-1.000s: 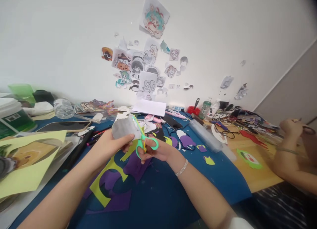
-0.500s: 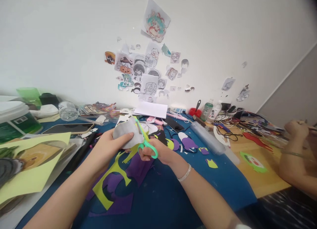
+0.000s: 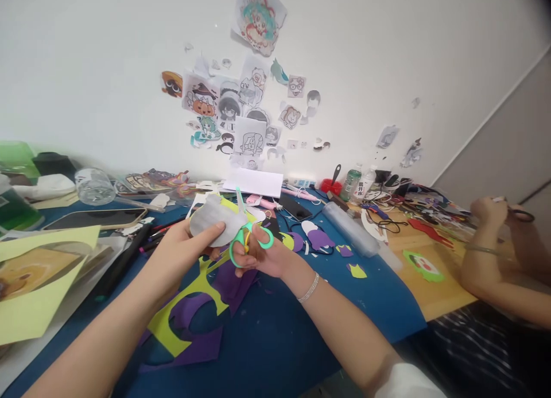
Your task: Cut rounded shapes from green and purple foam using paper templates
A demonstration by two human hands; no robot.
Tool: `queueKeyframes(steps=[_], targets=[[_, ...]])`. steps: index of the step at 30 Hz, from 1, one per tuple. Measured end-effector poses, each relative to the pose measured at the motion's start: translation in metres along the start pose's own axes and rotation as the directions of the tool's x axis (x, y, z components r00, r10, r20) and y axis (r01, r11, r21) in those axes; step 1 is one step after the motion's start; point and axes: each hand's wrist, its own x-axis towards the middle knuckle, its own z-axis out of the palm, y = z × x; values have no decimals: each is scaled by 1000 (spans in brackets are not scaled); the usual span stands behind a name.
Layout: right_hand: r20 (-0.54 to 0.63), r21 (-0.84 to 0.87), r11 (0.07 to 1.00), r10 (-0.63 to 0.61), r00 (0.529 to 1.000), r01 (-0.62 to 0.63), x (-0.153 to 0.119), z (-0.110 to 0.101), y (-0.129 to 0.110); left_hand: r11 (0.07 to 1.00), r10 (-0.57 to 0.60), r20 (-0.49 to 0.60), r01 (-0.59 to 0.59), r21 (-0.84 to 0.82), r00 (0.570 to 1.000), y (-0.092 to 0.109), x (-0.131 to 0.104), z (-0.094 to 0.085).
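My left hand (image 3: 196, 240) pinches a rounded grey piece (image 3: 213, 214), thumb on top, with a yellow-green edge showing behind it. In my right hand (image 3: 262, 254) are green-handled scissors (image 3: 241, 214), their handles spread apart and the blades pointing up beside the right edge of the grey piece. Below both hands, a yellow-green sheet with a round cut-out (image 3: 172, 340) lies over purple sheets (image 3: 206, 346) on the blue mat (image 3: 275, 352). Small purple and yellow-green cut shapes (image 3: 356, 271) rest to the right.
At the left are a phone (image 3: 94, 218), yellow paper (image 3: 34, 306) and a clear bottle (image 3: 94, 185). A clear plastic roll (image 3: 350, 228) and two bottles stand or lie right of centre. Another person's arms (image 3: 491, 266) are at the far right, with scissors. Drawings (image 3: 251, 136) hang on the wall.
The scissors' handles have spread and their blades now point more upright, a little apart from the grey piece. The whole view has shifted, so the scene sits further left and slightly higher.
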Motion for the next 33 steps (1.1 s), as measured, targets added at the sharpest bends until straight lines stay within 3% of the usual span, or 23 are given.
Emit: queueKeyframes(steps=[9, 14, 18, 21, 22, 23, 24, 25, 27, 28, 30, 33], targets=[[40, -14, 999, -29, 999, 30, -1, 1, -3, 998, -4, 40, 6, -58, 999, 2, -1, 1], [76, -34, 998, -53, 996, 56, -3, -3, -6, 995, 44, 124, -32, -97, 991, -6, 3, 1], [89, -100, 984, -141, 986, 150, -10, -7, -15, 987, 85, 114, -99, 126, 990, -13, 6, -1], [81, -146, 972, -172, 982, 183, -14, -10, -21, 880, 236, 28, -226, 419, 971, -9, 2, -4], [77, -160, 970, -171, 982, 182, -15, -10, -22, 806, 344, -6, -292, 515, 939, -7, -1, -4], [73, -173, 968, -171, 982, 182, -16, -11, -23, 707, 479, -31, -365, 606, 877, -5, -5, -2], [70, -183, 967, -170, 983, 180, -16, -12, -23, 575, 631, -25, -446, 686, 775, -4, -10, 0], [67, -189, 966, -168, 983, 178, -16, -12, -24, 415, 764, 35, -532, 738, 644, -5, -16, 5], [55, -195, 965, -169, 984, 177, -15, -13, -23, 90, 890, 260, -702, 706, 375, -9, -30, 21], [50, -196, 964, -172, 984, 178, -15, -14, -23, -11, 877, 380, -780, 625, 293, -14, -38, 31], [36, -186, 964, -186, 982, 190, -15, -15, -23, -114, 812, 557, -890, 442, 173, -28, -53, 55], [35, -152, 964, -215, 976, 218, -15, -17, -24, -202, 596, 796, -940, 274, 104, -53, -69, 86]])
